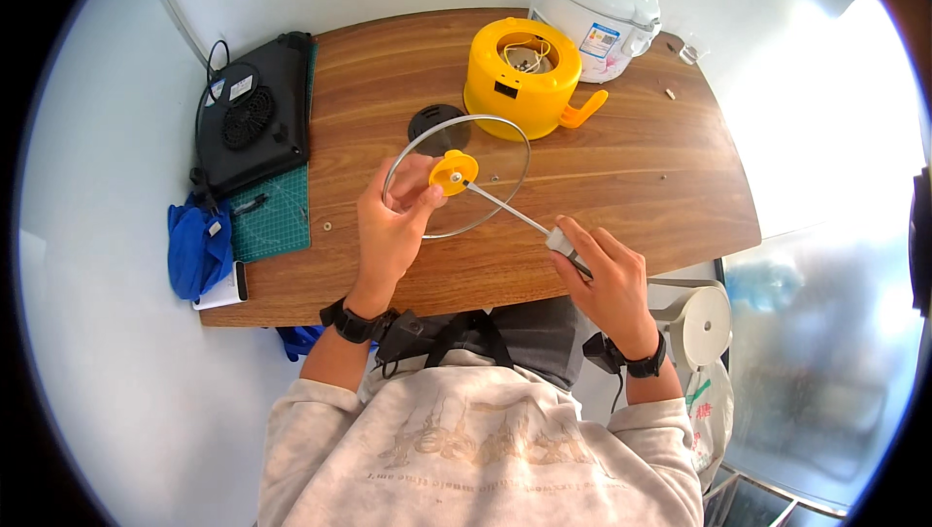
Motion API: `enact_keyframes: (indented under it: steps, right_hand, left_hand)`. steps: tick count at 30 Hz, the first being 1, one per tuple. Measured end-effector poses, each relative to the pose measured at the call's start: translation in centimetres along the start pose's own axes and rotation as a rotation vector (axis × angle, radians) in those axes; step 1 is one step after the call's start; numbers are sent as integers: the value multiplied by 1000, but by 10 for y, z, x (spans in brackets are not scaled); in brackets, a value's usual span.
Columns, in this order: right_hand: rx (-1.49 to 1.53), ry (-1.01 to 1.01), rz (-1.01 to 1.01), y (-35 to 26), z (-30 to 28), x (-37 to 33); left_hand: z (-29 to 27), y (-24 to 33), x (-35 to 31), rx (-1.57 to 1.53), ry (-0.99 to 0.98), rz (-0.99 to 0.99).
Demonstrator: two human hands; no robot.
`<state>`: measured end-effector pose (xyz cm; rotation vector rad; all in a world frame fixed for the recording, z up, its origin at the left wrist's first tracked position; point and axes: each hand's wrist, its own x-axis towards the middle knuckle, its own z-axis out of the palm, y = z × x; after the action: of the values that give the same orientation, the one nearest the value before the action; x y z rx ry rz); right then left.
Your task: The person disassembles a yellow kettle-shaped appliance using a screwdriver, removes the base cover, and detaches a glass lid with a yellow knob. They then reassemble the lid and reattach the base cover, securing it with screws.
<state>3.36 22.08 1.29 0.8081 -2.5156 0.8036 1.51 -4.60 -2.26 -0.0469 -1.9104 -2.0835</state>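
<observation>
A round clear glass lid (503,158) with a metal rim is tilted up above the table, with my left hand (393,221) closed on it near the middle. The fingers and thumb pinch beside a yellow knob (447,175) at the lid's centre. In my right hand (612,279) is a screwdriver (515,213) with a long metal shaft and a grey handle. Its tip meets the knob's middle, at or beside a small screw; exact contact is too small to tell. Part of my left fingers lies behind the glass.
Beyond the lid stands a yellow pot-like housing (524,90) with loose wires inside, beside a black round part (437,126). A white rice cooker (594,13) is behind. At left are a black appliance (254,115), a green mat (277,216) and blue cloth (197,250).
</observation>
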Motion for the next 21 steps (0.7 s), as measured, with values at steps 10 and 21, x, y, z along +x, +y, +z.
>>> enact_keyframes:
  steps: [10, 21]
  right_hand:
    - [-78, -42, -62, -2, -3, 5]
    - [-71, -13, -85, -3, -1, 9]
  left_hand:
    - [-2, 5, -1, -46, 1, -5]
    - [-1, 10, -1, -77, 10, -24]
